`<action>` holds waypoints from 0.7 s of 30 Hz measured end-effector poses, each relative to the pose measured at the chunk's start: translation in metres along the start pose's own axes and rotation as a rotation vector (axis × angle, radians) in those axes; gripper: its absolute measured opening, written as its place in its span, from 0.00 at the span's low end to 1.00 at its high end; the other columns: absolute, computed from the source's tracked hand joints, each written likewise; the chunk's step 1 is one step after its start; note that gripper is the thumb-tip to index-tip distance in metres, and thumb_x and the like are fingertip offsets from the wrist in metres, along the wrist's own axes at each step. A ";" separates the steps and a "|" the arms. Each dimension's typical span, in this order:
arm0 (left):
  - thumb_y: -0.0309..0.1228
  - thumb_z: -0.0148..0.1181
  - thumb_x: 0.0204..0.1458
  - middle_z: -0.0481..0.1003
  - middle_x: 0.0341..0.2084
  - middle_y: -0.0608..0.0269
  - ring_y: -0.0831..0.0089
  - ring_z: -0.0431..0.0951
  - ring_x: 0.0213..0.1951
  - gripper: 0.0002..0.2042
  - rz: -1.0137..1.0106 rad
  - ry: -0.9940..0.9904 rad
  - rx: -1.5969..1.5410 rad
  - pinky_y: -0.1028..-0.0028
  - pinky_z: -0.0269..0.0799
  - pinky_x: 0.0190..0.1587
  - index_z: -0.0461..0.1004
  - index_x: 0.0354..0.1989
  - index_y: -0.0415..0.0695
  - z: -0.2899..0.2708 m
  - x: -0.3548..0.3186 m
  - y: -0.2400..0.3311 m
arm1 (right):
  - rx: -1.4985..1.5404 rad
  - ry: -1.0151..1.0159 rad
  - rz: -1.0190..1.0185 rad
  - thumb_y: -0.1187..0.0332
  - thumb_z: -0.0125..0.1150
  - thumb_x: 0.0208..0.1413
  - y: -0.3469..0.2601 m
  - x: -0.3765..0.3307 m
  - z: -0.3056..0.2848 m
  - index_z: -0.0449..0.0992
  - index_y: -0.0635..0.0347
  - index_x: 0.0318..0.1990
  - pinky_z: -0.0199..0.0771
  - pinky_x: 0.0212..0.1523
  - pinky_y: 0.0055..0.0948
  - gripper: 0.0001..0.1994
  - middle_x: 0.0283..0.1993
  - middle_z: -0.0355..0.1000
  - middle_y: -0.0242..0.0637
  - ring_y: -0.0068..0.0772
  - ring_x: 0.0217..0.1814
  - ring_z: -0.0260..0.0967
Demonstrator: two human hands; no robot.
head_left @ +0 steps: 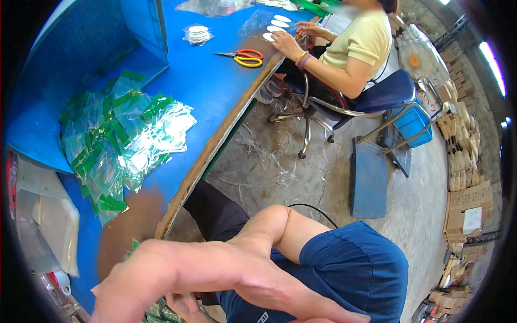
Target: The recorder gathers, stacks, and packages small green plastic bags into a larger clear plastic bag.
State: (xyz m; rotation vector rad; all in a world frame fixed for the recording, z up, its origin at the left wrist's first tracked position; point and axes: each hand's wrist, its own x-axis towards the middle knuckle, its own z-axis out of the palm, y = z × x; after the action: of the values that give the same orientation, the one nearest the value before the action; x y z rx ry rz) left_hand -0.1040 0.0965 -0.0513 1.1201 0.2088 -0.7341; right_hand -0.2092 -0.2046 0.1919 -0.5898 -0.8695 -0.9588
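Note:
My right hand (207,264) looms very large at the bottom, close to the lens. Its thumb and index finger are spread wide apart, nothing shows between them, and the index fingertip lies outside the picture. Below and partly behind it is my left hand (184,304), small and low beside some green-and-clear packets (160,311); its fingers are mostly hidden. A heap of clear plastic bags with green strips (126,142) spreads over the blue tabletop (196,81) beyond my hands. Farther along lie scissors (242,57) with one red and one yellow handle.
A blue bin (153,27) lies on its side behind the heap. A co-worker (358,48) in a pale yellow top handles white ovals (277,27) at the far edge. Stacked white discs (198,35), a blue chair (385,91), a blue stool (369,183) and cardboard boxes (468,207) stand around.

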 end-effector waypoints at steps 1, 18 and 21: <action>0.36 0.58 0.60 0.68 0.61 0.53 0.61 0.69 0.59 0.29 -0.011 0.006 -0.028 0.60 0.65 0.63 0.60 0.67 0.38 0.003 0.001 0.000 | 0.032 0.023 -0.022 0.40 0.66 0.50 0.000 0.002 0.001 0.57 0.66 0.64 0.62 0.63 0.40 0.45 0.53 0.68 0.46 0.39 0.57 0.67; 0.19 0.70 0.47 0.71 0.55 0.56 0.65 0.73 0.55 0.32 0.700 -0.223 0.661 0.64 0.69 0.60 0.63 0.62 0.37 0.083 0.073 0.094 | -1.091 -0.253 0.798 0.64 0.77 0.43 0.125 -0.111 -0.125 0.56 0.56 0.69 0.67 0.64 0.44 0.46 0.67 0.63 0.54 0.56 0.67 0.63; 0.19 0.72 0.44 0.67 0.58 0.56 0.66 0.70 0.59 0.38 0.664 -0.277 0.524 0.64 0.65 0.63 0.59 0.65 0.40 0.081 0.090 0.078 | -1.232 -0.185 1.004 0.69 0.72 0.46 0.124 -0.138 -0.135 0.61 0.58 0.63 0.70 0.57 0.49 0.36 0.55 0.71 0.58 0.62 0.58 0.69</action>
State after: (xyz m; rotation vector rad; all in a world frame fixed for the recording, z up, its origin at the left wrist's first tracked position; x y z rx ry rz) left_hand -0.0039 0.0054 -0.0024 1.4524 -0.6023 -0.3352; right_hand -0.0910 -0.1873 -0.0043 -1.9540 0.0572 -0.3884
